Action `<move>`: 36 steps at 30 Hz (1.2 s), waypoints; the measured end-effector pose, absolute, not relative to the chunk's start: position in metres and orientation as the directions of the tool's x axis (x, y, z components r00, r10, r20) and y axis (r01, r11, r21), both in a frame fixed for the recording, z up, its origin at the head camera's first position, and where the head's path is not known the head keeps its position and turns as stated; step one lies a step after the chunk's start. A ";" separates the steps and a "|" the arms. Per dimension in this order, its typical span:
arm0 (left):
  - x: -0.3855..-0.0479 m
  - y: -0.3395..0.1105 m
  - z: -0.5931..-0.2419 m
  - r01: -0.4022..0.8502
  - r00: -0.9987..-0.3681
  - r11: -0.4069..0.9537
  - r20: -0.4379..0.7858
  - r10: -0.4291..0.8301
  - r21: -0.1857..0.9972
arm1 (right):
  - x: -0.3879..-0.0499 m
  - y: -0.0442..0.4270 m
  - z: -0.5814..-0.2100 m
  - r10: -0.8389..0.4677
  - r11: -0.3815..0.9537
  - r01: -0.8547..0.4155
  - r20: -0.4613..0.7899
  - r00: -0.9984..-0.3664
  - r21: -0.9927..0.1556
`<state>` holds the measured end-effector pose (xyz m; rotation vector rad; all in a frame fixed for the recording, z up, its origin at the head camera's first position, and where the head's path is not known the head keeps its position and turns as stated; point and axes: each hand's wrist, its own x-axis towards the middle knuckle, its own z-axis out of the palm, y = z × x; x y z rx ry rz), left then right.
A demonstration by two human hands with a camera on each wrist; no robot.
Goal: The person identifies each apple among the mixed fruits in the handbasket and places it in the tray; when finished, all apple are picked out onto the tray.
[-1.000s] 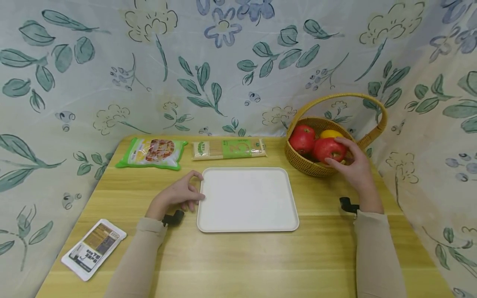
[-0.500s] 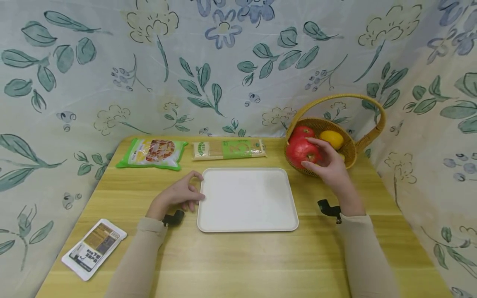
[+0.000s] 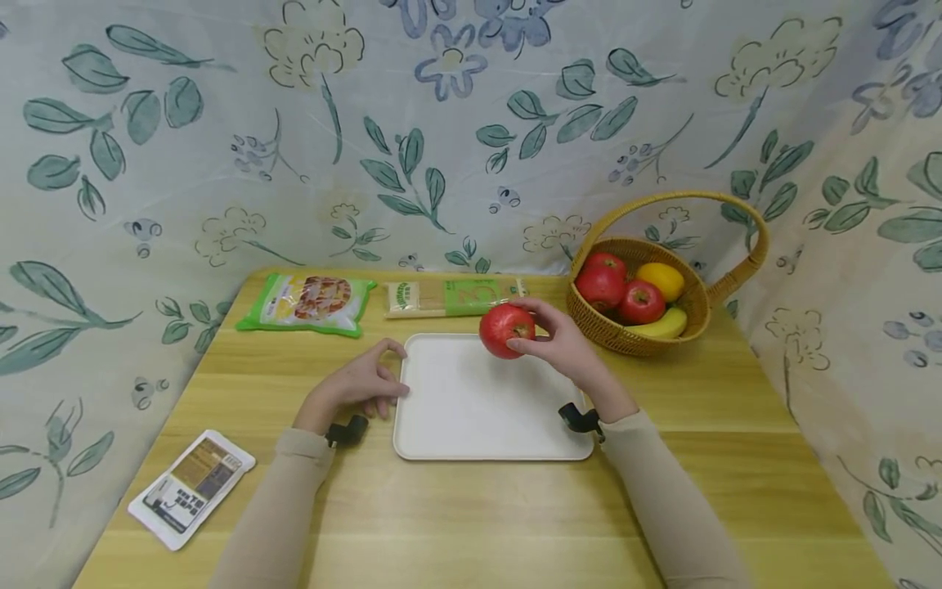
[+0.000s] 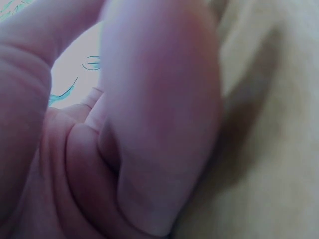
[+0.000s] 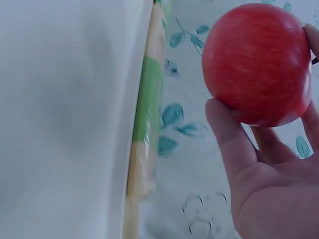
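In the head view, my right hand [image 3: 562,343] grips a red apple [image 3: 503,330] above the far edge of a white rectangular tray [image 3: 486,409]. The right wrist view shows the apple [image 5: 256,64] held at the fingertips, with the palm below it. My left hand [image 3: 361,384] rests at the tray's left edge. Its index finger and thumb touch the rim, spread apart from each other, while the other fingers bend beneath. Blurred close-up fingers [image 4: 159,109] fill much of the left wrist view, where the tray is not visible.
A wicker basket [image 3: 611,334] with a tall handle holds apples, a lemon-like yellow fruit [image 3: 660,281] and a banana [image 3: 662,325]. Behind the tray lie a noodle pack [image 3: 456,297] and a green-edged food bag [image 3: 309,303]. A white packet [image 3: 193,488] lies front left.
My right hand has lifted the apple out of the basket and carried it left, over the tray. The lemon-like fruit and banana now show fully. My left hand stays at the rim.
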<state>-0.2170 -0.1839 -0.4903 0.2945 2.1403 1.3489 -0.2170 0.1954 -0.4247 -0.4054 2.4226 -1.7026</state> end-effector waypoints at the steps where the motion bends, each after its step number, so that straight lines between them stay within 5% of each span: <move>1: -0.217 -0.184 -0.490 -0.120 -0.804 0.465 -0.361 0.473 0.877 | -0.219 0.188 -0.428 -0.321 0.329 -0.125 0.014 -0.947 -0.936; 13: -0.219 -0.182 -0.492 -0.129 -0.802 0.473 -0.372 0.468 0.872 | -0.245 0.121 -0.453 -0.456 0.466 -0.049 -0.192 -0.869 -0.884; 36: -0.221 -0.183 -0.492 -0.127 -0.800 0.496 -0.384 0.460 0.859 | -0.251 0.089 -0.456 -0.503 0.547 -0.166 -0.163 -0.849 -0.821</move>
